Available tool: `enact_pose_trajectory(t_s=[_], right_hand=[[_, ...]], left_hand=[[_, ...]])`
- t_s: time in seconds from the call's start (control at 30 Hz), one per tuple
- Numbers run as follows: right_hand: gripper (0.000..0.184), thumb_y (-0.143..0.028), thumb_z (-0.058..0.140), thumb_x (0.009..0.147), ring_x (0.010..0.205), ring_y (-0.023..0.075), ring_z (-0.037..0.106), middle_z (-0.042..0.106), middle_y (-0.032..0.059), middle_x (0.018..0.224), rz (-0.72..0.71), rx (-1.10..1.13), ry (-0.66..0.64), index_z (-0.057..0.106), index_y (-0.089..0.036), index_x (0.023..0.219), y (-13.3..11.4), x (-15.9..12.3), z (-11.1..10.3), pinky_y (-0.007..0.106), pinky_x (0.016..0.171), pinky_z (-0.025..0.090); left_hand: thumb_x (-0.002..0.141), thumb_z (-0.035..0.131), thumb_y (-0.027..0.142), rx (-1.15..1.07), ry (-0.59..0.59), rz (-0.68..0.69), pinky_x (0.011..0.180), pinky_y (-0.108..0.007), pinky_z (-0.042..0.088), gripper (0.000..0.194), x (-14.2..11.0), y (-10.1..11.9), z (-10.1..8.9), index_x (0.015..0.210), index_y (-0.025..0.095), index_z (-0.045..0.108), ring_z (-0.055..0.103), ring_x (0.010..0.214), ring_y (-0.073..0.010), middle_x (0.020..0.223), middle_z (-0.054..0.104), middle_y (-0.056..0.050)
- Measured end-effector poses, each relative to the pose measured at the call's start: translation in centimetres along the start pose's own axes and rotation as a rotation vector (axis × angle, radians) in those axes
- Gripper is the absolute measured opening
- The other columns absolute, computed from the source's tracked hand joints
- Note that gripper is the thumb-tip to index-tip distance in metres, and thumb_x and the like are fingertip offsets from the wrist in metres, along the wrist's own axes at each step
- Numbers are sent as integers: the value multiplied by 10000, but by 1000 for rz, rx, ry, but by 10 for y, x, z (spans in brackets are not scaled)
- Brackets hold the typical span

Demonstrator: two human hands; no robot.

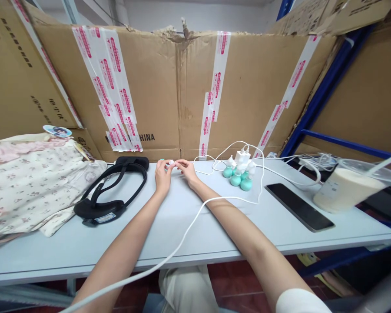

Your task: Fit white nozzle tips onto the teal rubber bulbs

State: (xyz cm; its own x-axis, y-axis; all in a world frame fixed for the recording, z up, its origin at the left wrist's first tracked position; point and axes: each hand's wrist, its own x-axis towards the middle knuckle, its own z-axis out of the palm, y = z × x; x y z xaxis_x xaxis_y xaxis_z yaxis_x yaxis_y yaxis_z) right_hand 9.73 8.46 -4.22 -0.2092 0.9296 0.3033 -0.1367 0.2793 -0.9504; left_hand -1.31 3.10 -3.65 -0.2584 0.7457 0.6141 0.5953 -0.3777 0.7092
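My left hand (163, 177) is closed at the far middle of the table, its fingers curled round a small item. A bit of teal (162, 160) shows behind those fingers, and a small whitish tip (171, 162) sticks out between my two hands. It looks like one of the small teal squeeze bottles, mostly hidden by the fingers. My right hand (186, 170) meets it from the right, thumb and fingers pinched at the whitish tip. To the right, several teal squeeze bottles (236, 179) with clear white nozzles stand upright in a cluster.
A white cable (195, 217) runs over my right forearm to a white charger (243, 155) behind the bottles. A black head strap (117, 191) and floral cloth (32, 182) lie left. A black phone (298, 206) and drink cup (348, 187) are right. Cardboard (156, 95) walls the back.
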Motion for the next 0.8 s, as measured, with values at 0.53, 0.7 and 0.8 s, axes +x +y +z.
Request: enact_pose_trajectory(t_s=[0.53, 0.7, 0.8], right_hand=[[232, -281, 475, 886, 874, 185, 521, 617, 46, 942, -394, -809, 99, 612, -203, 1057, 6, -11, -10, 317, 842, 414], [272, -319, 489, 874, 813, 136, 581, 660, 20, 999, -430, -558, -7, 589, -217, 1106, -3, -20, -6, 248, 720, 450], [277, -353, 501, 868, 842, 138, 612, 678, 32, 1031, -403, -461, -23, 622, -212, 1073, -3, -20, -2, 231, 670, 460]], left_hand=[[771, 625, 313, -71, 96, -8, 686, -235, 457, 178, 8, -3, -4, 882, 174, 638, 550, 664, -102, 902, 642, -29], [764, 628, 283, -198, -36, -119, 683, -259, 481, 232, 7, -10, 5, 944, 149, 684, 602, 715, -143, 899, 703, -64], [820, 566, 296, -217, -68, -128, 753, -300, 493, 263, 6, -12, 7, 994, 145, 693, 628, 809, -175, 1012, 701, -99]])
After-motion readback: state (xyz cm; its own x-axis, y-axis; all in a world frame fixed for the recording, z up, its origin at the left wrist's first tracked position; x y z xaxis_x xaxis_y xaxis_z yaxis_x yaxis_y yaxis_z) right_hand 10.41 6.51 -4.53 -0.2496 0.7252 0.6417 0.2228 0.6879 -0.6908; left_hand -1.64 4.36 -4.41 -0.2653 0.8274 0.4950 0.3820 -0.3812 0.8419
